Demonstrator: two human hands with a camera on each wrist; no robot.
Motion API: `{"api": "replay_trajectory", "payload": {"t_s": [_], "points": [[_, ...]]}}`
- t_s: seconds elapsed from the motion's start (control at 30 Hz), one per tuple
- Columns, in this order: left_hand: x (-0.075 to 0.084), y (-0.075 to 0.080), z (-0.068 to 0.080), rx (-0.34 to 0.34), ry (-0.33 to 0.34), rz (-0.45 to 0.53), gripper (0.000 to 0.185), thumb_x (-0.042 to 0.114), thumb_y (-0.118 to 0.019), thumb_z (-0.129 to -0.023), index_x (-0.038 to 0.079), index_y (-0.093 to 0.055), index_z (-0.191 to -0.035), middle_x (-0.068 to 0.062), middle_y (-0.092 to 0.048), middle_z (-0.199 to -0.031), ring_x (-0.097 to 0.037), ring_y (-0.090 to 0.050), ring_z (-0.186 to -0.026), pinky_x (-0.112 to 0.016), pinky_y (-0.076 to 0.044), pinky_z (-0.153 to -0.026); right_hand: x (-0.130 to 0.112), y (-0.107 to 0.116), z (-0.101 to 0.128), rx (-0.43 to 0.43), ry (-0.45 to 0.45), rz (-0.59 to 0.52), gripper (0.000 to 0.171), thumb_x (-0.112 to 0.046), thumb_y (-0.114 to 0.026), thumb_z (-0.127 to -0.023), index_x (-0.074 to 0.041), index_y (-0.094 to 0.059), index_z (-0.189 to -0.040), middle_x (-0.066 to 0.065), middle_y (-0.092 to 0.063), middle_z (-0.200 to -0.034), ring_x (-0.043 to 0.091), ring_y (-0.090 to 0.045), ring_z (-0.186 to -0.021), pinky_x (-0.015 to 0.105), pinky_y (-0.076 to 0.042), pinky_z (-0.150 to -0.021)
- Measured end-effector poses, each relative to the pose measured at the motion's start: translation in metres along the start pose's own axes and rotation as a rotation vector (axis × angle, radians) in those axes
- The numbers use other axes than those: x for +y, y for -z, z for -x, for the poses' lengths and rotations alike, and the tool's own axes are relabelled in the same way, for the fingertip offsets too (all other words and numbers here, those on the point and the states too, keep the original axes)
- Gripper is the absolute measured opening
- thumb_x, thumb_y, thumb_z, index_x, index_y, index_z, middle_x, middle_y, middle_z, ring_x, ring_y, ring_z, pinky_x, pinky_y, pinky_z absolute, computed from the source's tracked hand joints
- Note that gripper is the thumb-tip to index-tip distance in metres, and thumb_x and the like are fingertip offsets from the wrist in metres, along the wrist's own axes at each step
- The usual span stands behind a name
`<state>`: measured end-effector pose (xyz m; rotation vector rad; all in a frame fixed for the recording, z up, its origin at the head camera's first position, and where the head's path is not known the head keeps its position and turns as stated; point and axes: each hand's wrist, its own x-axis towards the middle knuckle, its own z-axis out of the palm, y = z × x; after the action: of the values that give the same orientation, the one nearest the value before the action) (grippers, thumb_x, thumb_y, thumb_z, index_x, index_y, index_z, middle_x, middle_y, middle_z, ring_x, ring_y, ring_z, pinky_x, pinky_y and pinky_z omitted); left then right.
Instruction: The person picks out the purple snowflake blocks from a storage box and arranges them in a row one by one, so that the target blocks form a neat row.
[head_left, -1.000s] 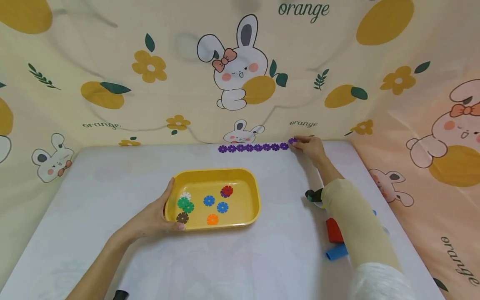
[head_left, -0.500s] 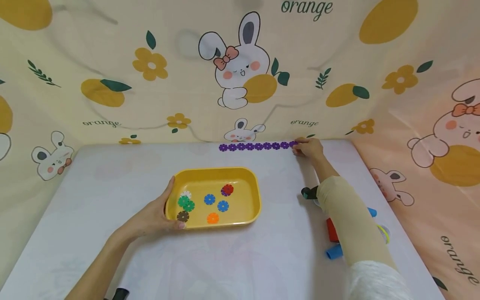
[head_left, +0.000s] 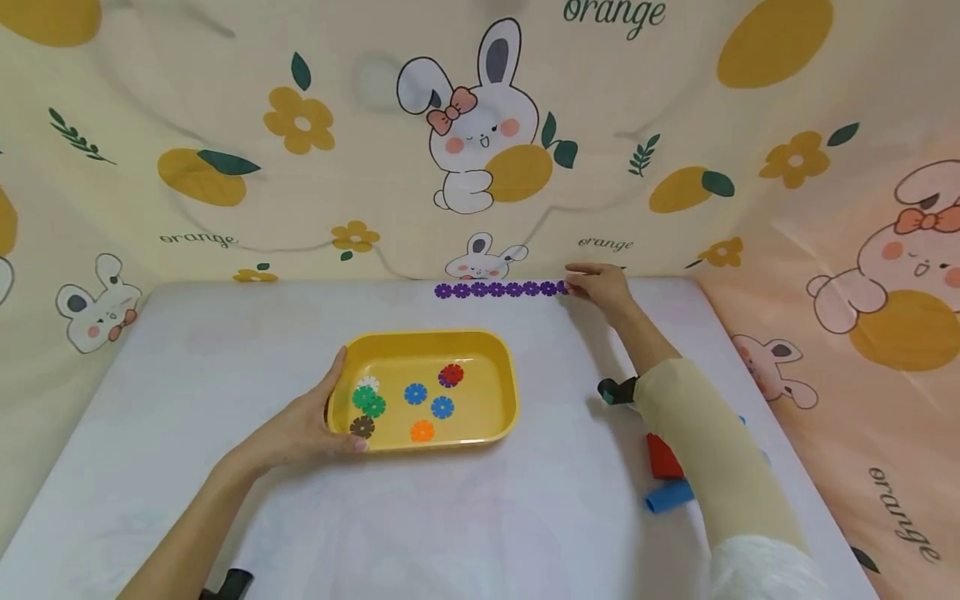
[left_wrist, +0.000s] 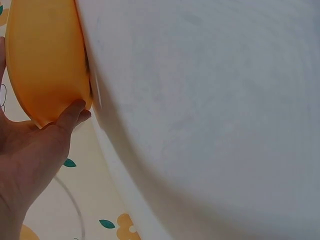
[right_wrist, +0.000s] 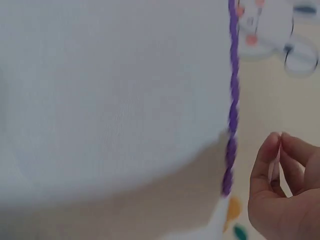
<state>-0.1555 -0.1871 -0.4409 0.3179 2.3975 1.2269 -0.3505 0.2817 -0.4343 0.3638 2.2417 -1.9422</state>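
Along the table's back edge lies a straight row of purple snowflake discs (head_left: pixel 497 289). My right hand (head_left: pixel 600 287) hovers at the row's right end and hides the last disc in the head view. In the right wrist view, its thumb and fingertips come together beside the purple row (right_wrist: pixel 233 100), with nothing visible between them. My left hand (head_left: pixel 303 425) grips the left end of a yellow tray (head_left: pixel 491 433), thumb on the front rim. Inside the tray lie loose discs: blue ones (head_left: pixel 416 394), green, white, brown (head_left: pixel 362 427), orange (head_left: pixel 422 431), and a red one overlapping a purple one.
Right of the tray, partly under my right forearm, are a black-ended object (head_left: pixel 617 391), a red block (head_left: pixel 663 457) and a blue cylinder (head_left: pixel 670 497). A printed cloth wall (head_left: pixel 375 192) rises right behind the row. A black object (head_left: pixel 236 582) shows beside the left forearm.
My right hand has set the last purple disc at the row's right end, let go of it, and shifted slightly left over the row. The left hand keeps its grip on the tray.
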Motion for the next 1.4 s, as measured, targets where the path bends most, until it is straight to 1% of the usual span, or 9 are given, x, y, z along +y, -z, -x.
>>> {"api": "replay_trajectory", "payload": {"t_s": [0.13, 0.27, 0.4, 0.6, 0.73, 0.9, 1.03, 1.13, 1.4], "points": [[-0.001, 0.000, 0.000, 0.001, 0.004, 0.001, 0.138, 0.039, -0.090, -0.071, 0.022, 0.015, -0.158, -0.021, -0.009, -0.164, -0.039, -0.034, -0.137, -0.059, -0.030, -0.114, -0.013, -0.026, 0.018, -0.085, 0.078, 0.069, 0.039, -0.006, -0.064, -0.096, 0.004, -0.059, -0.133, 0.015, -0.067, -0.111, 0.029, -0.066, -0.104, 0.027, -0.057, -0.087], [-0.001, 0.000, 0.000, 0.001, 0.004, 0.004, 0.138, 0.039, -0.090, -0.071, 0.022, 0.016, -0.158, -0.021, -0.008, -0.165, -0.039, -0.034, -0.138, -0.059, -0.030, -0.113, -0.021, -0.053, 0.039, -0.176, 0.148, 0.142, 0.036, -0.011, -0.067, -0.095, 0.002, -0.063, -0.129, 0.016, -0.068, -0.112, 0.036, -0.064, -0.107, 0.029, -0.057, -0.087], [-0.001, 0.000, 0.000, 0.000, 0.008, 0.005, 0.138, 0.039, -0.090, -0.071, 0.022, 0.016, -0.158, -0.021, -0.008, -0.165, -0.040, -0.032, -0.140, -0.059, -0.028, -0.114, -0.029, -0.080, 0.065, -0.282, 0.201, 0.209, 0.033, -0.014, -0.069, -0.094, -0.001, -0.067, -0.124, 0.016, -0.069, -0.112, 0.033, -0.067, -0.104, 0.036, -0.057, -0.090], [-0.001, 0.001, 0.000, 0.001, 0.000, 0.019, 0.138, 0.037, -0.090, -0.071, 0.023, 0.016, -0.158, -0.021, -0.007, -0.165, -0.041, -0.030, -0.141, -0.060, -0.027, -0.114, -0.033, -0.118, 0.103, -0.416, 0.247, 0.307, 0.024, -0.010, -0.069, -0.093, -0.003, -0.071, -0.116, 0.009, -0.073, -0.101, 0.033, -0.069, -0.099, 0.044, -0.057, -0.090], [-0.001, 0.000, 0.000, 0.000, -0.001, 0.021, 0.138, 0.037, -0.090, -0.071, 0.023, 0.015, -0.158, -0.021, -0.006, -0.165, -0.040, -0.030, -0.140, -0.061, -0.026, -0.114, -0.024, -0.139, 0.117, -0.476, 0.264, 0.429, 0.021, -0.008, -0.070, -0.093, -0.006, -0.074, -0.113, 0.006, -0.074, -0.102, 0.026, -0.070, -0.098, 0.038, -0.057, -0.090], [-0.001, 0.000, 0.000, -0.002, -0.005, 0.026, 0.137, 0.036, -0.090, -0.071, 0.023, 0.015, -0.158, -0.021, -0.006, -0.165, -0.040, -0.030, -0.141, -0.061, -0.026, -0.114, -0.012, -0.157, 0.126, -0.469, 0.257, 0.609, 0.022, -0.010, -0.070, -0.093, -0.008, -0.075, -0.113, 0.004, -0.074, -0.109, 0.016, -0.067, -0.096, 0.027, -0.056, -0.088], [-0.001, 0.000, 0.001, 0.004, -0.016, 0.020, 0.137, 0.035, -0.090, -0.071, 0.022, 0.015, -0.158, -0.021, -0.007, -0.165, -0.040, -0.031, -0.140, -0.060, -0.027, -0.114, -0.006, -0.166, 0.128, -0.450, 0.210, 0.671, 0.023, -0.011, -0.072, -0.091, -0.008, -0.075, -0.114, 0.004, -0.073, -0.109, 0.016, -0.065, -0.088, 0.025, -0.056, -0.080], [0.000, -0.001, 0.001, 0.009, -0.024, 0.006, 0.137, 0.036, -0.090, -0.071, 0.020, 0.015, -0.158, -0.021, -0.008, -0.164, -0.038, -0.034, -0.138, -0.058, -0.030, -0.114, 0.000, -0.172, 0.128, -0.447, 0.196, 0.699, 0.024, -0.007, -0.073, -0.089, -0.007, -0.075, -0.113, 0.004, -0.074, -0.107, 0.016, -0.064, -0.088, 0.023, -0.056, -0.080], [0.001, 0.000, 0.001, 0.006, -0.011, 0.014, 0.136, 0.035, -0.090, -0.072, 0.023, 0.015, -0.158, -0.021, -0.009, -0.165, -0.035, -0.039, -0.132, -0.056, -0.034, -0.112, 0.016, -0.184, 0.131, -0.422, 0.286, 0.822, 0.030, -0.003, -0.079, -0.081, -0.010, -0.076, -0.110, 0.000, -0.071, -0.098, 0.015, -0.060, -0.090, 0.025, -0.053, -0.084]]}}
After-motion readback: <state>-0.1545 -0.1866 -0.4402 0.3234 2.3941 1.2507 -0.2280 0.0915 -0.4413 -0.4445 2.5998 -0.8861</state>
